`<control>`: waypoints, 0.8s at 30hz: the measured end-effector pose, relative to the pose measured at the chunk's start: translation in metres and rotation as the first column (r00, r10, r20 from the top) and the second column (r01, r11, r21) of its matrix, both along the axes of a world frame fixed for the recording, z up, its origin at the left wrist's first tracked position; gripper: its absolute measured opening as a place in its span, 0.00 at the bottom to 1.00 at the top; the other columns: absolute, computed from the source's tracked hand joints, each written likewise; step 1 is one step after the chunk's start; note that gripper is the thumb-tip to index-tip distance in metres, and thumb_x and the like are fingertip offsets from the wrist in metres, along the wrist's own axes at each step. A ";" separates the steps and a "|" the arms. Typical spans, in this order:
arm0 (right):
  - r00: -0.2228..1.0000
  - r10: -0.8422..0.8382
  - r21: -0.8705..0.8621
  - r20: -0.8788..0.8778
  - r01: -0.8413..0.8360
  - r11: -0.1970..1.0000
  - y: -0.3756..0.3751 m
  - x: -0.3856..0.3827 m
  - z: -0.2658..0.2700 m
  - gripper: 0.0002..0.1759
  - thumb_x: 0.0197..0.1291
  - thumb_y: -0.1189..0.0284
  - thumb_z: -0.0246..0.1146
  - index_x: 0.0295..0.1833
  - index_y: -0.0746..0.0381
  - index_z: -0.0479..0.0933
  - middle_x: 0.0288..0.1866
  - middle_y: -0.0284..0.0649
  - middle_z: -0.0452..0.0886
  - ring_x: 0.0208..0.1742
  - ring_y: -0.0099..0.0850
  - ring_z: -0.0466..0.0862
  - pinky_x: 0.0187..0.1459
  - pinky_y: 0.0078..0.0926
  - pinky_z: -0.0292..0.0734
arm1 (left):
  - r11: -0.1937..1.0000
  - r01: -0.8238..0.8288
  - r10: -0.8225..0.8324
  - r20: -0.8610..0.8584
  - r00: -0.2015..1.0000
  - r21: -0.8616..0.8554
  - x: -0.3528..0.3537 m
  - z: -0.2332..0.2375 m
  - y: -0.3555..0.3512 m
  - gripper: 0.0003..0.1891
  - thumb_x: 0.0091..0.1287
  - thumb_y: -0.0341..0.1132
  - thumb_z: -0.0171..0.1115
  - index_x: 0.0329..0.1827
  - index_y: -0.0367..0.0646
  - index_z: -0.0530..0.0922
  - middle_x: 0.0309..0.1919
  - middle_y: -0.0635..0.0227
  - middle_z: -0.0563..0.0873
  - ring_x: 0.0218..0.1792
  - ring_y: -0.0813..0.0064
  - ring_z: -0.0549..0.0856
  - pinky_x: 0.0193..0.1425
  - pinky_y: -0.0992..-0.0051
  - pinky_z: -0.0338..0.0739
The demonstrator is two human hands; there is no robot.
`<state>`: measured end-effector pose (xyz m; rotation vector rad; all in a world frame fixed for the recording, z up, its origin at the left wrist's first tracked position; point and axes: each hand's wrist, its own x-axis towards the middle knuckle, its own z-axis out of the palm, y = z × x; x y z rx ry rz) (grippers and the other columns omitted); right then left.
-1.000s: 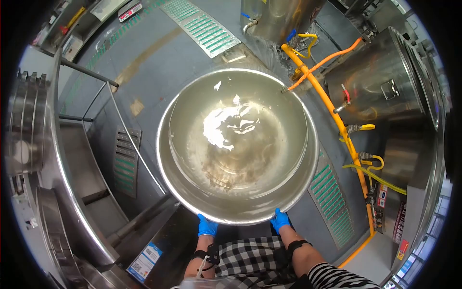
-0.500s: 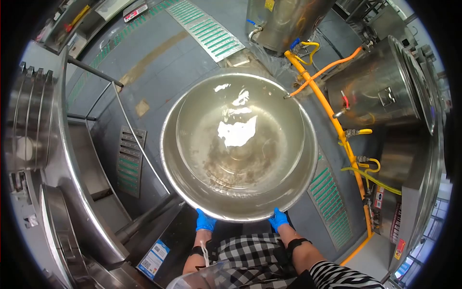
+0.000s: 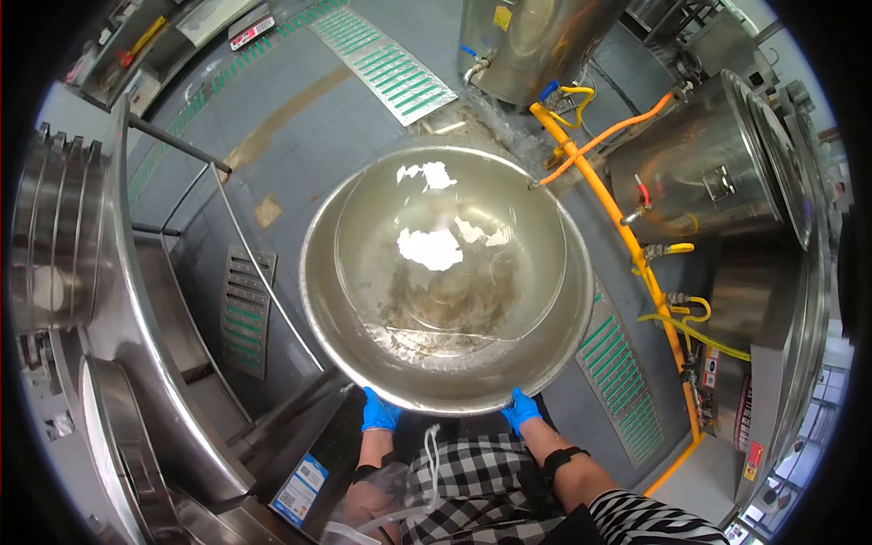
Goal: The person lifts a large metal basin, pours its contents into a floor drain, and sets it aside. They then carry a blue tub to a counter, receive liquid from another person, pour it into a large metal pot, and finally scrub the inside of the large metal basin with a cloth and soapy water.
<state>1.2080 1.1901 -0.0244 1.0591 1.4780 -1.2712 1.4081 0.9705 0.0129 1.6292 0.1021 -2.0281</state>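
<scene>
A large round steel basin (image 3: 454, 381) with clear water (image 3: 490, 282) in it fills the middle of the view. Bright reflections lie on the water's surface. My left hand (image 3: 380, 411), in a blue glove, grips the near rim left of centre. On the right part of the near rim, my right hand (image 3: 521, 411) grips in a matching glove. Both thumbs show at the rim, while the other fingers are hidden beneath it. The water sits higher toward the far side, with bare metal showing along the near wall.
Steel tanks (image 3: 695, 168) with valves stand at the right, beside an orange pipe (image 3: 627, 232) and an orange hose (image 3: 627, 125). Floor grates (image 3: 386, 59) run through the grey floor. A steel counter (image 3: 150, 354) and metal frame (image 3: 263, 272) are at the left.
The basin has shifted slightly left in view, with both hands still at its rim. The water has sloshed toward the far side and its reflections have changed shape.
</scene>
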 end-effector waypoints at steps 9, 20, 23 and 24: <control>1.000 0.027 0.001 -0.004 -0.027 1.000 -0.010 0.001 0.007 0.16 0.60 0.66 0.48 0.52 0.60 0.64 0.47 0.43 0.71 0.48 0.39 0.73 0.48 0.44 0.70 | 0.999 0.025 -0.026 -0.021 0.999 -0.044 0.001 0.008 -0.013 0.27 0.64 0.52 0.36 0.60 0.44 0.58 0.59 0.60 0.63 0.58 0.58 0.63 0.58 0.53 0.61; 0.999 -0.041 -0.071 -0.001 0.041 0.997 -0.022 0.005 0.018 0.15 0.60 0.65 0.48 0.51 0.58 0.65 0.46 0.40 0.72 0.44 0.36 0.74 0.42 0.38 0.71 | 0.997 0.023 -0.031 -0.119 0.992 -0.069 0.003 0.012 -0.031 0.27 0.65 0.51 0.36 0.61 0.44 0.57 0.59 0.59 0.62 0.59 0.57 0.63 0.59 0.53 0.60; 1.000 0.015 -0.003 0.019 -0.015 1.000 -0.027 -0.001 0.028 0.14 0.60 0.66 0.48 0.50 0.58 0.65 0.47 0.41 0.72 0.46 0.37 0.73 0.44 0.42 0.71 | 0.995 0.052 -0.062 -0.112 0.992 -0.090 0.004 0.017 -0.031 0.26 0.65 0.51 0.37 0.61 0.43 0.57 0.59 0.59 0.62 0.59 0.57 0.63 0.59 0.53 0.60; 1.000 -0.002 -0.022 0.024 0.003 1.000 -0.027 -0.003 0.028 0.14 0.60 0.67 0.48 0.50 0.58 0.65 0.47 0.41 0.72 0.47 0.38 0.73 0.46 0.43 0.71 | 0.995 0.055 -0.063 -0.083 0.995 -0.085 0.001 0.019 -0.032 0.26 0.65 0.50 0.37 0.61 0.44 0.56 0.59 0.58 0.62 0.59 0.57 0.63 0.59 0.53 0.60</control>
